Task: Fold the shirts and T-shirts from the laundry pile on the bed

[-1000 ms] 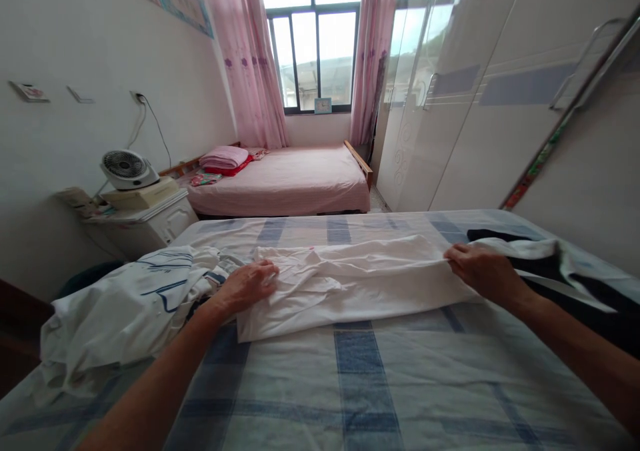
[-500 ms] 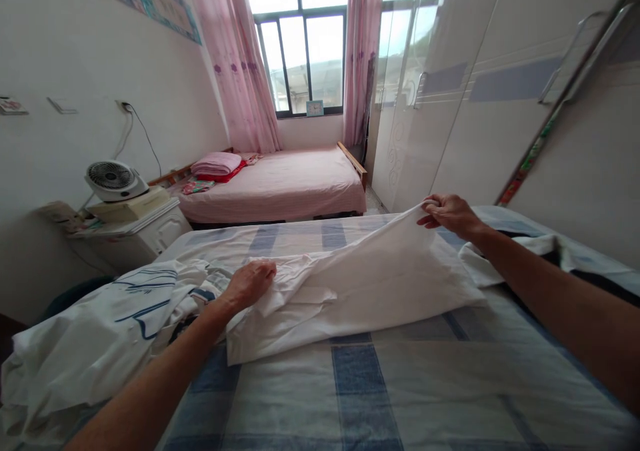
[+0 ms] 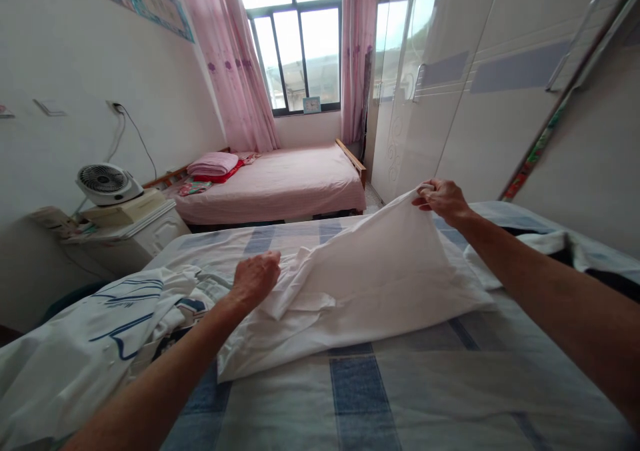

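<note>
A white garment (image 3: 370, 278) lies partly folded across the blue-and-white bedspread (image 3: 415, 391); its exact kind I cannot make out. My right hand (image 3: 443, 199) pinches the garment's far right corner and holds it lifted off the bed. At the garment's left end, my left hand (image 3: 257, 274) is closed on a gathered part of the same cloth, slightly raised. Between the two hands the far edge runs slanting up to the right. The near edge rests on the bedspread. Most of the left fingertips are hidden behind the hand.
White clothes with blue lines (image 3: 120, 318) are heaped on the left. Black-and-white clothing (image 3: 545, 241) lies by my right forearm. Beyond stand a pink bed (image 3: 300, 178), a bedside cabinet (image 3: 150, 238) with a fan (image 3: 107, 183), and a tall wardrobe (image 3: 450, 131).
Both hands have risen a little, lifting the cloth's far edge higher. The view has shifted slightly to the right.
</note>
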